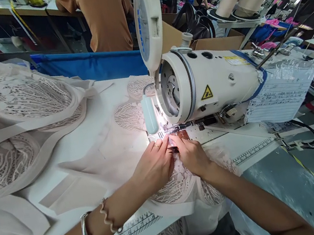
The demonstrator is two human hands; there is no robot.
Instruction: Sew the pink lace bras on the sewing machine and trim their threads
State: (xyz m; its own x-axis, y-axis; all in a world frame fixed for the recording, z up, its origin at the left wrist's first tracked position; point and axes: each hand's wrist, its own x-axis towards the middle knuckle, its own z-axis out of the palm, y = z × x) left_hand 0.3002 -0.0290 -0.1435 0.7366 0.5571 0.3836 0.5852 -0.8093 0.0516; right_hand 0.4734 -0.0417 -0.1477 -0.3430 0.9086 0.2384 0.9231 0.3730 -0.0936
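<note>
A pale pink lace bra (172, 189) lies across the front of the sewing machine (210, 76), its lace cups hanging toward me. Close to the lit needle area, my left hand (155, 164) pinches the bra's edge; a ring and a bracelet show on that side. My right hand (192, 155) grips the same edge from the other side, fingertips almost meeting the left ones. Between the hands sits a small dark object (173, 150), too covered to name. More lace of the bra (128, 116) spreads on the table behind the lamp. The fingertips partly hide the fabric edge.
Several lace bras (28, 103) are heaped at the left. A small lamp (149, 114) hangs beside the needle. Measuring tape markings (133, 229) run along the table's front. A written paper sheet (275, 89) covers the machine's right end. A person in brown (103, 14) is beyond.
</note>
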